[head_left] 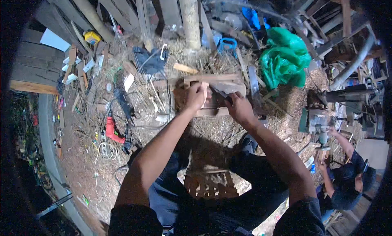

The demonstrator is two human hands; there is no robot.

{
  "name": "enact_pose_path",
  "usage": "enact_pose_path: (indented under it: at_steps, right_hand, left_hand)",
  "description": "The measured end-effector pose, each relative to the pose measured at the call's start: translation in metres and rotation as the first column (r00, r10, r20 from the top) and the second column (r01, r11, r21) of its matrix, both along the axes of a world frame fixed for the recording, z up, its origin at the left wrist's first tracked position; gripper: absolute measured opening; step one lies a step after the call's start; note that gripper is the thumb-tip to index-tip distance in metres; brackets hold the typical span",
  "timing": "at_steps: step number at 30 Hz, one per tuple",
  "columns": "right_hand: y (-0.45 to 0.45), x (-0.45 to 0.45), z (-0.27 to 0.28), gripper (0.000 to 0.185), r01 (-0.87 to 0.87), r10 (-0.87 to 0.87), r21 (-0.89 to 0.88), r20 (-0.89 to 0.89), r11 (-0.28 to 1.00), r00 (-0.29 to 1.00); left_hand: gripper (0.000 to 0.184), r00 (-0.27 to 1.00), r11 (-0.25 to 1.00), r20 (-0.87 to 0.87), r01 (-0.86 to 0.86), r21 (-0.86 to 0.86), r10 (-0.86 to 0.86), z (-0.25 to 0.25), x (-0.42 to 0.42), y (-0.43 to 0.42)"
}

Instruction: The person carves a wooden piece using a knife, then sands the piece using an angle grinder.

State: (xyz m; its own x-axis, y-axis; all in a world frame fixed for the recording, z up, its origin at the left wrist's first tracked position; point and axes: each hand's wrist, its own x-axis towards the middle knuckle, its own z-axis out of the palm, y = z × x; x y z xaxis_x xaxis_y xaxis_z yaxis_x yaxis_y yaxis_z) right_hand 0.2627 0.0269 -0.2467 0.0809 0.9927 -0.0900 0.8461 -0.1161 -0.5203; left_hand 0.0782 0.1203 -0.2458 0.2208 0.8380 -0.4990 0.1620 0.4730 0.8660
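I see the left hand [197, 97] curled around a small, pale, apparently wooden piece [204, 86] above the low brown wooden tabletop [239, 88]; the right hand [240, 107] grips a dark, narrow blade [219, 92]. If the piece twists, the blade could nick fingers.

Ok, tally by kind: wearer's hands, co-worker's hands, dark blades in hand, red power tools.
Wearer's hands: 2 (left hand, right hand)
Co-worker's hands: 2 (upper hand, lower hand)
Dark blade in hand: 1
Red power tool: 1
Total: 6
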Motion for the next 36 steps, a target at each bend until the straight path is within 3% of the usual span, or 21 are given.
enact_pose_path:
  at_steps: [1, 2, 4, 7, 12, 13, 14, 18, 19, 20, 21, 23, 24, 25, 26, 28, 29, 30, 31, 34, 36]
  right_hand:
    - [0.002, -0.001, -0.001, 0.026, -0.071, 0.063, 0.081, 0.092, 0.994, 0.994]
    - [0.006, -0.002, 0.000, 0.025, -0.079, 0.073, 0.094, 0.063, 0.992, 0.995]
    - [0.015, -0.001, -0.005, 0.024, -0.106, 0.096, 0.075, 0.125, 0.992, 0.987]
    - [0.024, -0.001, -0.008, 0.028, -0.095, 0.093, 0.022, 0.079, 0.995, 0.993]
    - [0.028, -0.004, -0.014, 0.043, -0.173, 0.165, 0.109, 0.077, 0.979, 0.983]
    - [0.028, -0.002, -0.016, 0.047, -0.194, 0.187, 0.130, 0.067, 0.972, 0.980]
    - [0.029, -0.003, -0.019, 0.049, -0.152, 0.144, 0.126, 0.070, 0.980, 0.987]
    - [0.025, -0.016, 0.020, 0.055, -0.032, 0.029, 0.069, 0.056, 0.997, 0.998]
    - [0.023, -0.024, 0.032, 0.054, 0.001, -0.003, 0.046, 0.044, 0.999, 0.999]
    - [0.016, -0.031, 0.045, 0.053, 0.035, -0.035, 0.014, 0.040, 0.999, 0.999]
    - [0.011, -0.038, 0.058, 0.056, 0.042, -0.042, -0.044, 0.009, 0.998, 0.999]
    - [0.005, -0.059, 0.092, 0.059, -0.032, 0.033, -0.102, 0.014, 0.994, 0.999]
    - [0.003, -0.071, 0.108, 0.060, -0.076, 0.078, -0.126, 0.015, 0.989, 0.997]
    - [0.004, -0.079, 0.116, 0.062, -0.194, 0.188, -0.166, -0.050, 0.967, 0.981]
    - [0.001, -0.092, 0.123, 0.063, -0.318, 0.349, -0.202, 0.142, 0.926, 0.926]
    - [0.002, -0.121, 0.142, 0.063, -0.509, 0.523, -0.166, 0.053, 0.844, 0.850]
    - [0.004, -0.136, 0.151, 0.060, -0.555, 0.573, -0.248, -0.001, 0.794, 0.820]
    - [0.006, -0.152, 0.164, 0.057, -0.591, 0.608, -0.329, -0.059, 0.737, 0.792]
    - [0.011, -0.169, 0.173, 0.048, -0.627, 0.613, -0.270, -0.145, 0.731, 0.777]
    - [0.031, -0.222, 0.202, 0.039, -0.618, 0.609, -0.424, -0.178, 0.662, 0.773]
    - [0.043, -0.256, 0.209, 0.038, -0.627, 0.605, -0.346, -0.183, 0.698, 0.775]
  left_hand:
    - [0.024, 0.999, 0.999, -0.034, -0.031, 0.023, 0.032, 0.013, 0.000, 0.001]
    - [0.024, 0.995, 0.997, -0.063, -0.069, 0.047, 0.071, 0.016, 0.000, 0.003]
    - [0.028, 0.962, 0.956, 0.023, -0.273, 0.109, 0.272, -0.005, -0.004, 0.019]
    - [0.031, 0.959, 0.957, -0.033, -0.284, -0.054, 0.282, -0.010, -0.017, 0.030]
    - [0.032, 0.965, 0.947, -0.079, -0.262, -0.186, 0.251, -0.006, -0.022, 0.019]
    - [0.030, 0.951, 0.928, -0.011, -0.305, -0.213, 0.310, 0.005, -0.015, 0.012]
    - [0.023, 0.922, 0.904, 0.015, -0.375, -0.207, 0.386, 0.018, -0.010, 0.003]
    - [0.019, 0.906, 0.915, 0.128, -0.401, -0.049, 0.404, 0.045, -0.037, -0.009]
    - [0.018, 0.851, 0.868, 0.188, -0.496, -0.021, 0.490, 0.048, -0.051, -0.016]
    - [0.017, 0.850, 0.849, 0.091, -0.525, 0.064, 0.519, 0.056, -0.069, -0.026]
    - [0.017, 0.819, 0.826, 0.128, -0.563, 0.001, 0.559, 0.058, -0.089, -0.040]
    - [0.017, 0.702, 0.742, 0.251, -0.659, -0.126, 0.666, 0.077, -0.126, -0.060]
    - [0.019, 0.666, 0.676, 0.119, -0.720, -0.154, 0.736, 0.082, -0.144, -0.071]
    - [0.021, 0.719, 0.720, 0.043, -0.690, -0.079, 0.694, 0.096, -0.165, -0.080]
    - [0.025, 0.760, 0.760, -0.039, -0.650, -0.007, 0.649, 0.111, -0.189, -0.089]
    - [0.036, 0.671, 0.691, 0.216, -0.723, -0.023, 0.709, 0.125, -0.229, -0.109]
    - [0.038, 0.601, 0.615, 0.159, -0.786, -0.063, 0.784, 0.129, -0.245, -0.113]
    - [0.040, 0.530, 0.538, 0.097, -0.837, -0.103, 0.843, 0.138, -0.261, -0.116]
    - [0.041, 0.561, 0.547, -0.076, -0.824, -0.151, 0.824, 0.146, -0.280, -0.117]
    - [0.039, 0.530, 0.534, 0.064, -0.839, -0.106, 0.846, 0.155, -0.321, -0.127]
    - [0.041, 0.557, 0.555, 0.059, -0.803, -0.219, 0.829, 0.147, -0.358, -0.126]
